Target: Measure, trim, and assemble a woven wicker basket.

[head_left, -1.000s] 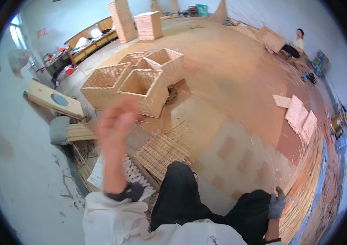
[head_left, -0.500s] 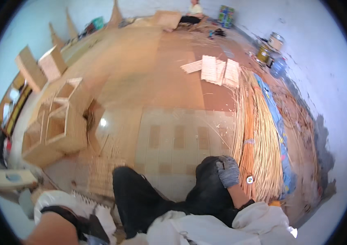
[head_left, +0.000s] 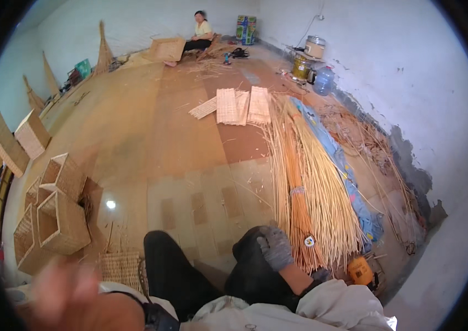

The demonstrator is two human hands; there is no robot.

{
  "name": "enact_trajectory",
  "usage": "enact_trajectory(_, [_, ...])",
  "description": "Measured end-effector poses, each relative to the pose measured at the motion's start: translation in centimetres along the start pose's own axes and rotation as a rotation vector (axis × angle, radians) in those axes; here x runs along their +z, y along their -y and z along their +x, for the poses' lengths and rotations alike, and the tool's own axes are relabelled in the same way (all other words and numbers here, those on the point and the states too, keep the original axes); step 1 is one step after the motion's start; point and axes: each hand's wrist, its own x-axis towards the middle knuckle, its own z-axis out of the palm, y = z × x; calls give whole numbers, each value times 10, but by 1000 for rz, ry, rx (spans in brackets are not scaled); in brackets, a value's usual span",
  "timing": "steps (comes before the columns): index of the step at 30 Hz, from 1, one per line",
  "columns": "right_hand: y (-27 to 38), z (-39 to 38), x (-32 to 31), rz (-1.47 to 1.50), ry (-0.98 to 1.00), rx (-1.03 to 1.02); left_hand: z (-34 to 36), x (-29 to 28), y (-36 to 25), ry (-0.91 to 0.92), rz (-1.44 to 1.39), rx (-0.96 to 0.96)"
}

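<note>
My right hand, in a grey glove, rests palm down on my right knee in black trousers and holds nothing that I can see. Close to the camera at the lower left is my left hand, raised and smeared by motion, so its fingers cannot be read. Below and beyond it lies a partly woven wicker panel beside my left leg. Right of my right knee, long bundles of pale wicker rods lie on the floor, with an orange-brown bundle among them bearing a tape measure.
Woven box baskets stand at the left. Flat woven panels lie beyond the rods, on a blue sheet at their right. A yellow tool sits near my right arm. Another person sits at the far wall beside a basket.
My view has turned to the right, so the room appears shifted left. My left hand has come up into view at the lower left. My right hand stays on my knee.
</note>
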Motion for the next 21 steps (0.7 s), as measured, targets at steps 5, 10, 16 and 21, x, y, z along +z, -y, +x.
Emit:
enact_trajectory(5, [-26, -11, -3, 110, 71, 20, -179, -8, 58, 838, 621, -645])
enact_trajectory(10, [11, -32, -11, -103, 191, 117, -265, -46, -5, 1012, 614, -927])
enact_trajectory(16, [16, -26, 9, -135, 56, -53, -284, -49, 0, 1177, 911, -1039])
enact_trajectory(21, [43, -20, 14, -103, 77, -95, -306, -75, 33, 959, 637, -1181])
